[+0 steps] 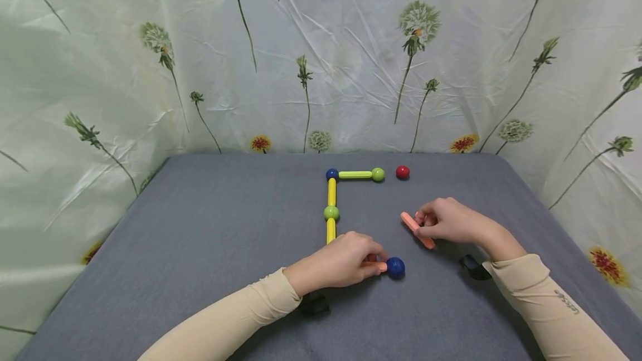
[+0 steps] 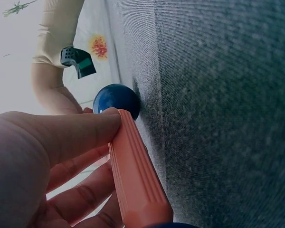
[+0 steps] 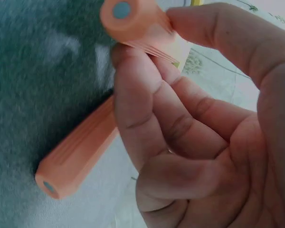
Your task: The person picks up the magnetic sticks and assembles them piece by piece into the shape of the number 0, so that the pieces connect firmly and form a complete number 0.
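Note:
My left hand (image 1: 346,261) pinches an orange ridged stick (image 2: 137,175) between thumb and fingers. A blue ball (image 1: 395,267) sits at the stick's far end, on the cloth. Part of another blue ball (image 2: 173,225) shows at its near end in the left wrist view. My right hand (image 1: 451,220) pinches a second orange stick (image 1: 410,222), whose end (image 3: 121,9) has a round metallic tip. Beside those fingers, another orange stick (image 3: 78,149) lies on the cloth, partly hidden by them.
Yellow sticks (image 1: 332,191), a green ball (image 1: 331,213), a blue corner ball (image 1: 332,174), a light green stick (image 1: 355,175) and an end ball (image 1: 378,174) form joined lines. A red ball (image 1: 403,172) lies apart. Grey cloth (image 1: 241,210) covers the table; a flowered curtain (image 1: 351,71) hangs behind.

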Tool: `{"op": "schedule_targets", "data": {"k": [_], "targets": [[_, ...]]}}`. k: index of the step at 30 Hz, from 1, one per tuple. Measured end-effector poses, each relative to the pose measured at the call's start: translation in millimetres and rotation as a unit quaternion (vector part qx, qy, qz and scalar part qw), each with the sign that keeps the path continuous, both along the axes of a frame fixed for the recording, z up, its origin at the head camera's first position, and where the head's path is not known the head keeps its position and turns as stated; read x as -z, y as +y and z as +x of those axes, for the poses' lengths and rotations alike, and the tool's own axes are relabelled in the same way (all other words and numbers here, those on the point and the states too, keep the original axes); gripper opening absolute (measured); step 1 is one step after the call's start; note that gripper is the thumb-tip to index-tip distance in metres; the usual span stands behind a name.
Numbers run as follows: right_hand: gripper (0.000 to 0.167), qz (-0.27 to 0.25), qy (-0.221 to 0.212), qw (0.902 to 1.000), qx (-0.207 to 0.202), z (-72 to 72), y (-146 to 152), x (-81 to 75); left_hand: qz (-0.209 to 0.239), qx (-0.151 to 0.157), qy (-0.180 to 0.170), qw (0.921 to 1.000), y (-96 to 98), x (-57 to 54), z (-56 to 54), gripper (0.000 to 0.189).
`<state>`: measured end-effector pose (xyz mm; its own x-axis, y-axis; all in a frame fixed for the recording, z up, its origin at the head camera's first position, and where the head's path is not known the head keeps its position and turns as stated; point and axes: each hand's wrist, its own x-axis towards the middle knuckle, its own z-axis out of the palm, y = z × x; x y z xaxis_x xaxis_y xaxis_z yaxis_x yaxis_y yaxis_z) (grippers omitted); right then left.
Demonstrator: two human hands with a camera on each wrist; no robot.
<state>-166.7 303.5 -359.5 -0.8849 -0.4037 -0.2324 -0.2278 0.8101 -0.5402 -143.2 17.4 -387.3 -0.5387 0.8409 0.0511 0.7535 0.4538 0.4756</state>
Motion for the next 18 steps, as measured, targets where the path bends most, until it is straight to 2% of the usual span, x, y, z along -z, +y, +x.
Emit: {"op": "schedule_targets", "data": {"k": [10,18], "targets": [[0.020,-0.045,-0.026,0.9981,0.033,-0.7,-10,8.0,0.001,-0.002,-0.003,1.0000,-0.2,1.1,-0.3,0.014],[0.026,-0.097,-0.066,0.9900,0.079,4.2,-22,14.3,0.004,0.001,-0.004,1.0000,-0.9,1.2,-0.4,0.014]]}}
